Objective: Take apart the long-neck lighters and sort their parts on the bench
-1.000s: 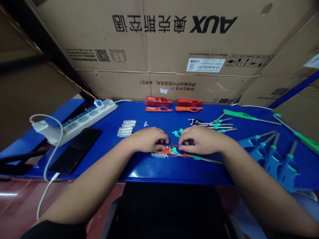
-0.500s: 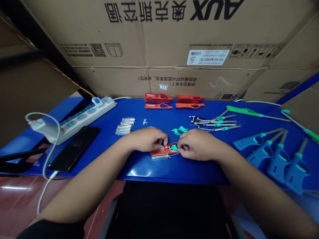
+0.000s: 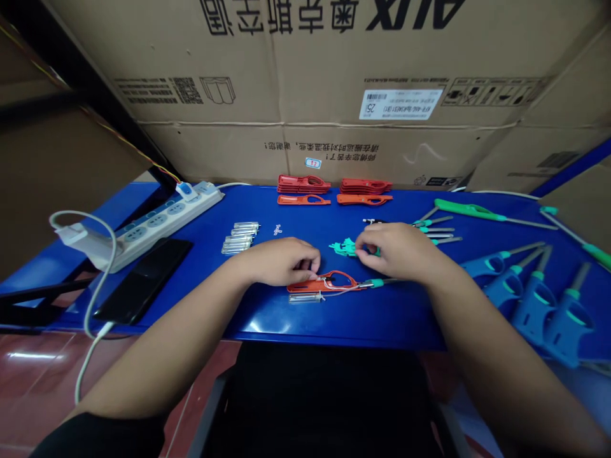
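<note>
Right hand (image 3: pixel 398 251) has pulled away to the teal plastic parts (image 3: pixel 342 247), twelve o'clock of the orange lighter shell (image 3: pixel 334 284); left hand (image 3: pixel 281 262) stays there, hands apart, any grip unclear.

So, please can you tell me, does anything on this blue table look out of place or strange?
One thing looks a little askew: the green-handled long lighter at the far right lies slanted and runs out of view past the picture edge, while the red lighter shells sit in neat stacks.
</note>
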`<state>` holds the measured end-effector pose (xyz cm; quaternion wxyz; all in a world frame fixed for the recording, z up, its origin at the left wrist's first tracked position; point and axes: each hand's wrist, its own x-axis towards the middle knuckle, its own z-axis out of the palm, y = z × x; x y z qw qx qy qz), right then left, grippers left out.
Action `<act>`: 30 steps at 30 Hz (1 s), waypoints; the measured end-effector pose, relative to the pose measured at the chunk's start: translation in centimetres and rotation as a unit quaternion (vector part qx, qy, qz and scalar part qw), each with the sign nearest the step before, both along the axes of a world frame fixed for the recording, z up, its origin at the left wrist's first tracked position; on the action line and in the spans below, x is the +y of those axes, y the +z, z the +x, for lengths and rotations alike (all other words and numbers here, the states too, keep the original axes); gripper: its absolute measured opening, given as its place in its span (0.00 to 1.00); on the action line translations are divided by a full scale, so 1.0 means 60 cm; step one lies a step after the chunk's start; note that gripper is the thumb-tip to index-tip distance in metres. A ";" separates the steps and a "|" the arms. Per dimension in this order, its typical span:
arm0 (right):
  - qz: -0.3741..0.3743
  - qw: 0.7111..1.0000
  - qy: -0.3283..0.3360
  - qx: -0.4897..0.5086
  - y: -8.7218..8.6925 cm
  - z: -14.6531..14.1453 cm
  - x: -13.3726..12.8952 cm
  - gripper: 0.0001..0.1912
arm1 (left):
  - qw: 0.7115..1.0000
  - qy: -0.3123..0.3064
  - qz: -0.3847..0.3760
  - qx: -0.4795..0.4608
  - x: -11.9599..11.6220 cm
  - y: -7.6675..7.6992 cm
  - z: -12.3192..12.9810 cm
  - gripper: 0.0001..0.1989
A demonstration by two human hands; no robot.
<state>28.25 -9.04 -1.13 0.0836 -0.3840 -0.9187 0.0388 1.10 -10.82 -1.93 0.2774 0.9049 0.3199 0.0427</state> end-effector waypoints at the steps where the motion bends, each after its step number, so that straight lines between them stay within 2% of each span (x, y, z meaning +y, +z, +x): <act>1: -0.006 1.000 0.006 0.003 -0.001 -0.003 -0.001 0.09 | 1.000 -0.002 0.008 -0.004 -0.002 0.003 0.000 0.07; 3: -0.053 0.997 0.055 0.025 -0.001 -0.012 -0.007 0.08 | 1.000 -0.027 0.014 -0.003 -0.008 0.008 0.001 0.11; 6: -0.134 0.977 0.154 0.053 0.000 -0.031 -0.024 0.08 | 0.997 -0.074 0.010 0.025 -0.016 0.010 0.005 0.15; 9: -0.153 0.967 0.205 0.010 -0.006 -0.050 -0.040 0.07 | 0.995 -0.065 0.024 0.075 -0.022 0.007 0.013 0.17; 13: -0.143 0.970 0.192 -0.045 -0.015 -0.065 -0.050 0.08 | 0.992 -0.040 0.047 0.107 -0.029 0.005 0.020 0.17; 18: -0.132 0.975 0.169 -0.062 -0.015 -0.068 -0.053 0.08 | 0.992 -0.039 0.053 0.106 -0.033 0.009 0.021 0.13; 23: -0.124 0.976 0.176 -0.012 -0.012 -0.063 -0.053 0.06 | 0.996 -0.060 0.036 0.052 -0.035 0.010 0.020 0.15; 27: -0.133 0.975 0.180 -0.002 -0.008 -0.057 -0.051 0.06 | 0.997 -0.071 0.042 0.004 -0.037 0.013 0.017 0.09; 30: -0.153 0.969 0.191 -0.017 -0.007 -0.056 -0.049 0.06 | 0.997 -0.063 0.050 0.005 -0.037 0.016 0.013 0.07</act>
